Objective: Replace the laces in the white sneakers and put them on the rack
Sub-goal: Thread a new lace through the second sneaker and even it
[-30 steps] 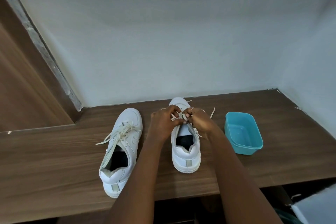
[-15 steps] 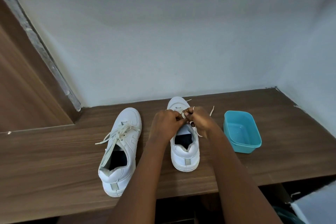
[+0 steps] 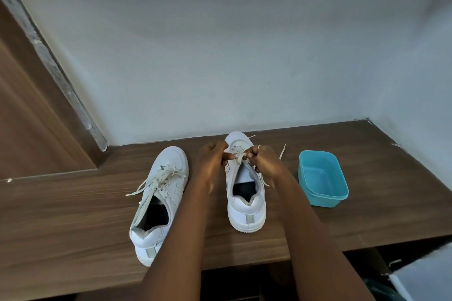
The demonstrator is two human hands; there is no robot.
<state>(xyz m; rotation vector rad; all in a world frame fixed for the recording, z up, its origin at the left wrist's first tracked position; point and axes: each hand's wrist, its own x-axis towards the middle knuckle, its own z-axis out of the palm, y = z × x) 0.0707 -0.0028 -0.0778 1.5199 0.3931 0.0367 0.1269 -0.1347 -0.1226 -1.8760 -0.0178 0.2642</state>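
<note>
— So, how far along is the job, from where you stand?

— Roughly half, I'd judge. The white low-top leather sneaker (image 3: 245,205) sits between the two hands. The left hand (image 3: 212,161) pinches the pale flat lace (image 3: 238,157) on one side of the lower eyelets and the right hand (image 3: 265,165) pinches it on the other, fingers curled tight on both. Only the rows nearest the toe look threaded. The eyelets back toward the wrists look bare.

— And the other shoe?

— The second white sneaker (image 3: 168,171) lies just outside the left forearm. Its cream laces (image 3: 151,181) run up the front but hang loose and untied, with the ends trailing on the brown wood-grain counter (image 3: 73,215). Whether those are the new ones I cannot tell. No rack shows, so shelving looks to be left.

— Any room to pull?

— Beyond the knuckles the toe sits near the pale painted wall (image 3: 220,56), so there is little room forward. Outside the right hand a free lace end (image 3: 282,151) lies on the wood. Further out stands the teal plastic tub (image 3: 322,178), near that forearm but apart from it, and a wide elbow could knock it. Toward the body, the heel stops short of the counter's edge. Upward is open.
</note>
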